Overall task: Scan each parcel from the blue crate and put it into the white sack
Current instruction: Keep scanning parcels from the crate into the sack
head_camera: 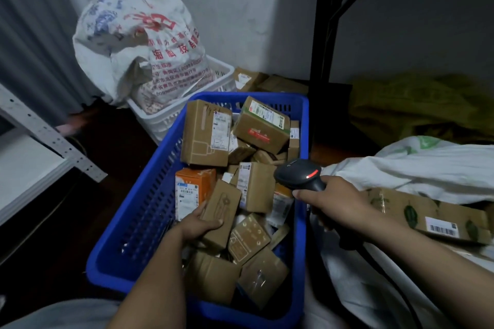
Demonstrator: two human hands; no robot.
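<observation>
A blue slotted crate (pixel 139 222) in front of me is heaped with several brown cardboard parcels. My left hand (pixel 199 223) grips a tall narrow brown parcel (pixel 222 211) inside the crate, fingers curled round its lower end. My right hand (pixel 334 200) holds a black barcode scanner (pixel 299 172) by its handle, just over the crate's right rim, with a red light glowing on its head. To the right lies the open white sack (pixel 417 168), holding a long brown box (pixel 433 215) with leaf prints and a barcode label.
A white basket (pixel 165 117) behind the crate carries a full printed white bag (pixel 139 35). More boxes (pixel 256 80) lie by the wall. A black metal stand (pixel 323 48) rises at the crate's far right corner. A grey perforated rack (pixel 48 136) stands left, green fabric (pixel 417 104) right.
</observation>
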